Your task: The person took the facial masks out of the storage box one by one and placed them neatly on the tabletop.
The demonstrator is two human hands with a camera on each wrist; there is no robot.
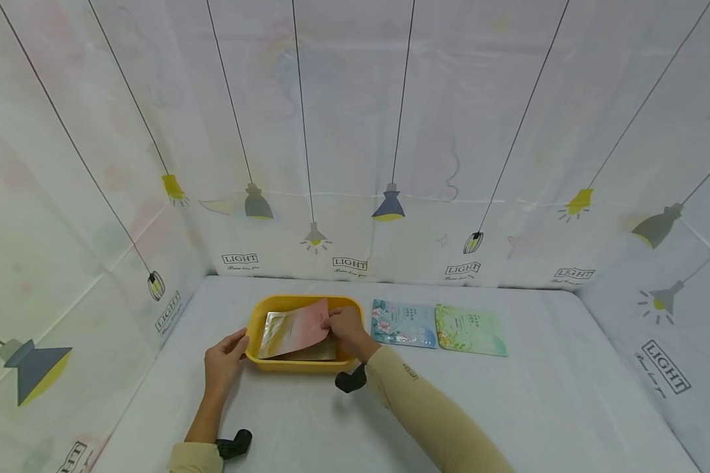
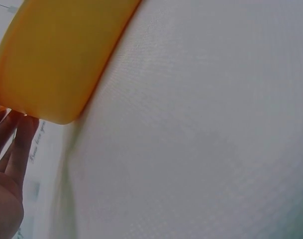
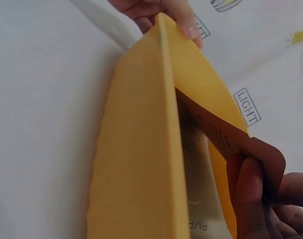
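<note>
A yellow plastic basket [image 1: 296, 368] sits on the white table. My left hand [image 1: 226, 364] grips its left end; in the right wrist view, that hand's thumb lies over the rim with the fingers outside. My right hand [image 1: 349, 330] pinches the right edge of a pink and gold sachet [image 1: 296, 328], which tilts up inside the basket. In the right wrist view, thumb and fingers close on the sachet's edge [image 3: 270, 154]. Under it, another flat sachet [image 1: 316, 351] lies in the basket, mostly covered.
Right of the basket, a blue floral sachet [image 1: 403, 324] and a green floral sachet [image 1: 472, 330] lie flat side by side. A cloth wall printed with hanging lamps [image 1: 388, 205] rises behind the table and on both sides.
</note>
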